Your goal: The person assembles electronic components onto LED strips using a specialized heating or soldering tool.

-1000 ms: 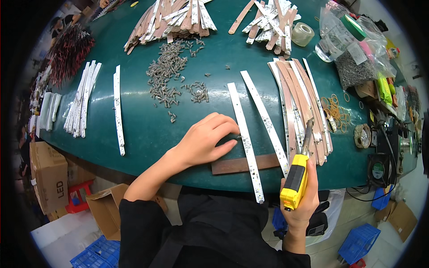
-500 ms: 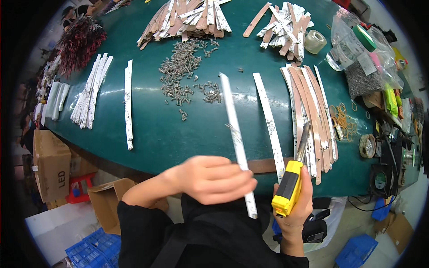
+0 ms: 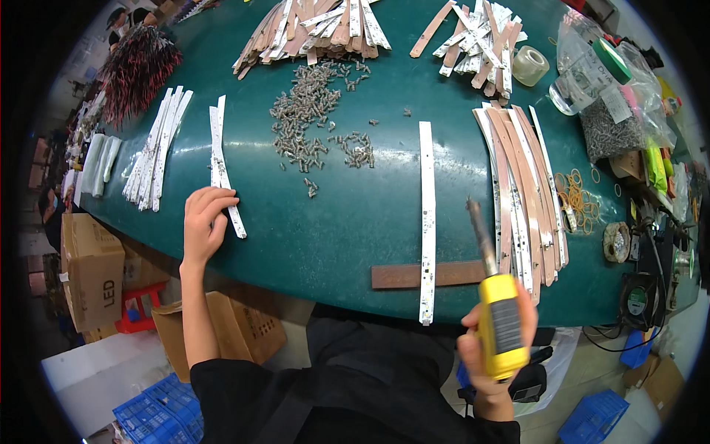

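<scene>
Bent over the left part of the green table (image 3: 333, 222), my left hand (image 3: 205, 222) has its thumb and fingertips apart. Its fingertips touch the edge of a narrow white LED circuit strip (image 3: 235, 219), which lies crossed with another white strip (image 3: 219, 126). My right hand (image 3: 526, 314) is wrapped round the yellow and black handle of a soldering gun (image 3: 503, 325), its dark metal tip pointing up and away. Left of that tip, a single white LED strip (image 3: 427, 192) lies lengthwise across a flat brown bar (image 3: 392, 277) near the front edge.
Small metal screw-like parts (image 3: 303, 118) are heaped mid-table. Strips lie in a row (image 3: 521, 200) at right, a bundle (image 3: 157, 152) at left and piles (image 3: 318, 29) at the back. Rubber bands (image 3: 580, 200), a tape roll (image 3: 529, 66) and a bag of small parts (image 3: 614, 126) are at right.
My left hand has moved from the middle to the left, and the strip beside it now lies across the other strip there. The remaining strip stands straighter; the soldering gun has shifted slightly right.
</scene>
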`<state>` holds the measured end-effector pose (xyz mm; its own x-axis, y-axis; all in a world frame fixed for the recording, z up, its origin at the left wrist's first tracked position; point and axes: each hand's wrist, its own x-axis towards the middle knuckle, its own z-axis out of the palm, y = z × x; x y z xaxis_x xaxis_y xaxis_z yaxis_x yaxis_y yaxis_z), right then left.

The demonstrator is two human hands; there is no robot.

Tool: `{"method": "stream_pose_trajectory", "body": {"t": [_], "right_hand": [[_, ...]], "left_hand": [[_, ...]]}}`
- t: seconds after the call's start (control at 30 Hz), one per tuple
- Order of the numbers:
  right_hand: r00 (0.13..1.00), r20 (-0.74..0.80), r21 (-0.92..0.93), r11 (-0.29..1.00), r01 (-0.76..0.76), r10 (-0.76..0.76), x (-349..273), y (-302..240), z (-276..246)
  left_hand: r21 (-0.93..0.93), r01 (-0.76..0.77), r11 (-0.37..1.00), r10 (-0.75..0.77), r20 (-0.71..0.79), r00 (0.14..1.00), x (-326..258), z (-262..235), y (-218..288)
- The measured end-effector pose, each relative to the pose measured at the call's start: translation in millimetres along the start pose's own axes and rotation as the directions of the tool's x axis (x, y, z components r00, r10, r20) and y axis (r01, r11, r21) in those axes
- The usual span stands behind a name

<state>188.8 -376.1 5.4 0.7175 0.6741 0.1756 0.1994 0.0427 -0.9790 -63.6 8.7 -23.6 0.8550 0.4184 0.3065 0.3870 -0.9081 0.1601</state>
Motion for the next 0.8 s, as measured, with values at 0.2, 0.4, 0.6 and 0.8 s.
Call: {"method": "stream_pose_trajectory", "body": {"t": [0.2,0.4,0.6,0.8], "right_hand": [[0.965,0.128,0.841,0.490,-0.228,0.231,39,20,16],[0.957,0.050,0.923,0.353,-0.154,0.286,37,54,37],[0.963,-0.001,0.932,0.349,-0.097,0.269,25,56,33],[0.954,-0.031,0.942,0.327,-0.072,0.298,23,60,37]], "left_hand": [[0.124,0.117,0.985,-0.108,-0.072,0.991,18,9,1],[0.076,0.132,0.988,-0.118,-0.167,0.979,52,9,20],[-0.270,0.027,0.962,-0.040,-0.043,0.998,125,44,75],[-0.089,0.070,0.994,-0.071,-0.012,0.997,163,68,63]]}}
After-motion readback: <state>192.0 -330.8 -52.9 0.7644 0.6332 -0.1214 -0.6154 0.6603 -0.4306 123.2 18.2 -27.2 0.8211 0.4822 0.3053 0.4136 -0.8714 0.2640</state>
